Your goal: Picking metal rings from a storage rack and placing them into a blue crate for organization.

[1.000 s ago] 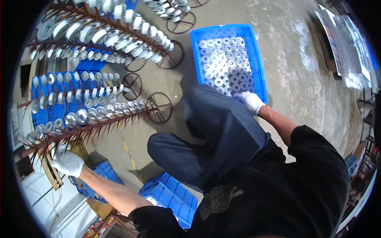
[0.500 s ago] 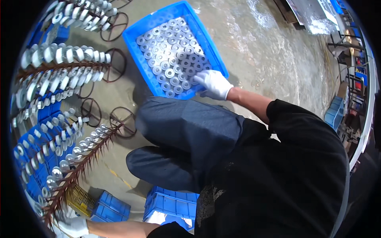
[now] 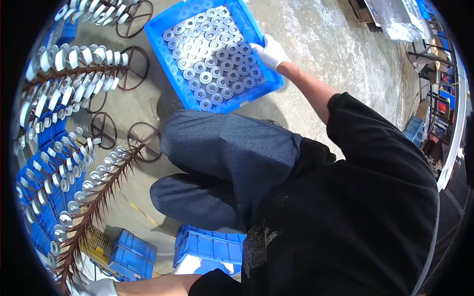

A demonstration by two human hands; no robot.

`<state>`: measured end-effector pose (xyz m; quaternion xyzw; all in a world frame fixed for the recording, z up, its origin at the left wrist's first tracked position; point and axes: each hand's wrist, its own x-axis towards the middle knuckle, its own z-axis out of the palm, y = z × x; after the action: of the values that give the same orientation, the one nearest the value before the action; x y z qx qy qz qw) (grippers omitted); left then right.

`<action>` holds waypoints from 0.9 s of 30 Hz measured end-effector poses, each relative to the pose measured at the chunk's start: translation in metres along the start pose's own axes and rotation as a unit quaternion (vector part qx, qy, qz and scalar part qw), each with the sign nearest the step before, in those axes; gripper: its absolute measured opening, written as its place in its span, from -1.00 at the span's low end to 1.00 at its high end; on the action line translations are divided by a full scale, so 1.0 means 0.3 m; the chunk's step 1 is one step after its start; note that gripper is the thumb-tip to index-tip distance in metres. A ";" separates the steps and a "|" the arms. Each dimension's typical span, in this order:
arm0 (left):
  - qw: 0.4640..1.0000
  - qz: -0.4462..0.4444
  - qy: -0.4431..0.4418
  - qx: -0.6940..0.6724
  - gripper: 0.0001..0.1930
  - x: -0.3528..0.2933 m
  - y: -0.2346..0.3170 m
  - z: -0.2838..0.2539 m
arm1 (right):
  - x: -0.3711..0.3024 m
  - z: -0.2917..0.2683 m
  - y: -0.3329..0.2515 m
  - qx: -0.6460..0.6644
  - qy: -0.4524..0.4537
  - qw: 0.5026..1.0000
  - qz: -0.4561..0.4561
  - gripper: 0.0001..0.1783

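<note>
My right hand (image 3: 270,53), in a white glove, grips the right rim of a blue plastic crate (image 3: 274,87), its fingers bent over the edge. Inside the crate lie many silvery metal rings (image 3: 211,61) with centre holes, spread flat across the bottom. My left hand (image 3: 102,287), also gloved in white, is low at the left beside a rusty brown spiked rack (image 3: 88,223). That hand's fingers are lost behind the rack and in the dark picture edge. Shiny round metal pieces (image 3: 79,196) sit on the rack's spikes.
More spiked racks bearing pale rings (image 3: 60,59) stand along the left, with round wheel-like ends (image 3: 135,68). Blue crates (image 3: 133,255) and a yellow basket (image 3: 97,243) are at the lower left. Another blue crate (image 3: 210,246) stands beside my legs. Shelving lines the far right.
My right hand has left the rings at the crate's near corner and gone up to its right rim. The crate has shifted slightly. My left hand remains by the rack.
</note>
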<state>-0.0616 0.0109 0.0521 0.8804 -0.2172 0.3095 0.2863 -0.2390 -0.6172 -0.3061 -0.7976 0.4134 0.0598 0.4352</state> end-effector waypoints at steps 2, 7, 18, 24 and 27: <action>0.999 -0.029 0.034 0.012 -0.59 -0.004 0.120 0.062 | 0.023 0.050 0.036 -0.039 0.053 0.998 -0.003 -0.46; 0.997 -0.041 0.050 0.036 -0.61 0.002 0.126 0.113 | 0.031 0.055 0.060 -0.044 0.082 0.996 -0.007 -0.57; 0.993 -0.019 0.044 0.108 -0.64 0.064 0.103 0.176 | 0.031 0.063 0.041 -0.043 0.094 0.995 -0.005 -0.60; 0.989 -0.010 0.039 0.146 -0.65 0.099 0.091 0.224 | 0.037 0.061 0.056 -0.019 0.087 0.996 0.019 -0.60; 0.986 -0.002 0.036 0.165 -0.66 0.125 0.088 0.247 | 0.033 0.056 0.044 -0.021 0.079 0.996 0.022 -0.60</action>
<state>-0.0184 -0.0636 0.0392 0.9044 -0.1507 0.3717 0.1454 -0.2374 -0.6144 -0.3295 -0.7994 0.4627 0.0143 0.3830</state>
